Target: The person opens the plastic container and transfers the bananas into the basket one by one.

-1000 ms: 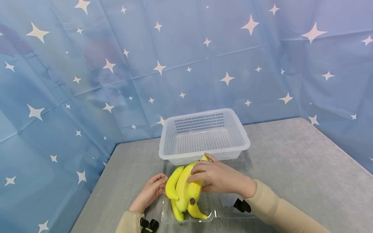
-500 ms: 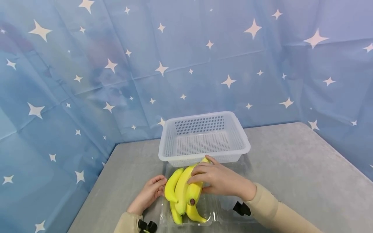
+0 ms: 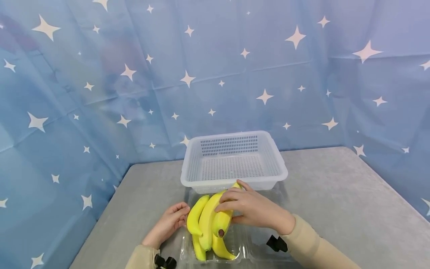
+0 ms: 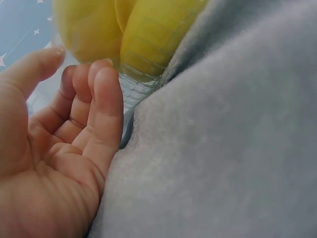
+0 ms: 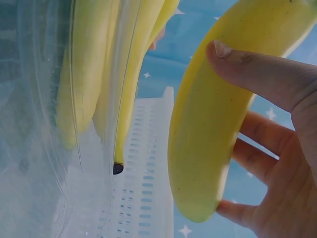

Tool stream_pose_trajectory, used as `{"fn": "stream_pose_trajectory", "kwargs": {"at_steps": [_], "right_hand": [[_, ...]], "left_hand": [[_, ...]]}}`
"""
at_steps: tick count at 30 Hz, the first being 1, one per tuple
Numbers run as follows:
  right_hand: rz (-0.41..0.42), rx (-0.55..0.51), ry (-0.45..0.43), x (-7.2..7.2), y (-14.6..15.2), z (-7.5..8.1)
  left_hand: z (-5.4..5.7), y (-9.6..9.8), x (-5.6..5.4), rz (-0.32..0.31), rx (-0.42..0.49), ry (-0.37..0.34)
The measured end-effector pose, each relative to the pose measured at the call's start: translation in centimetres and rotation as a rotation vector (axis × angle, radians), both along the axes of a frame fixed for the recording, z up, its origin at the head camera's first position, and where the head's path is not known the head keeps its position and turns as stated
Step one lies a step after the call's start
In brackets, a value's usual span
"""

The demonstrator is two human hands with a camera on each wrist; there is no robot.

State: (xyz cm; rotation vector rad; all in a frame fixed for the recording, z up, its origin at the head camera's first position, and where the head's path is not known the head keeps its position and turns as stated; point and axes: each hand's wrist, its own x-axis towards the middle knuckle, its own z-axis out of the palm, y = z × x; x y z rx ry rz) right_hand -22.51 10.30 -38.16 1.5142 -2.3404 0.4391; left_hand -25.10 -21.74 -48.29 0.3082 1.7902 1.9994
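My right hand [image 3: 256,209] grips a yellow banana [image 5: 208,129], thumb on one side and fingers on the other. It is the rightmost of the upper bananas, its dark end pointing toward me in the head view. Beside it lie a middle banana [image 3: 207,224] and a left banana [image 3: 197,216], with more banana ends below, all in a clear plastic container [image 3: 239,257]. My left hand [image 3: 169,223] is at the container's left side. In the left wrist view its loosely bent fingertips come right up to the clear wall, the thumb standing apart.
Behind the container stands a white perforated basket [image 3: 233,168] with nothing in it. To the right of the bananas spreads another clear plastic section [image 3: 260,243], partly under my right wrist. A blue star-patterned cloth [image 3: 215,67] rises behind the grey tabletop [image 3: 352,194].
The head view has shifted slightly, so the basket and bananas appear a little lower. Both hands and the bananas stay in nearly the same places relative to each other.
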Motion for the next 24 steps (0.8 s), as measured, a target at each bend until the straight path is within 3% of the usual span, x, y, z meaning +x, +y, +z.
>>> {"fn": "stream_pose_trajectory", "kwargs": {"at_steps": [24], "right_hand": [[0.018, 0.018, 0.048, -0.80, 0.07, -0.10]], "left_hand": [[-0.17, -0.03, 0.09, -0.003, -0.004, 0.018]]}}
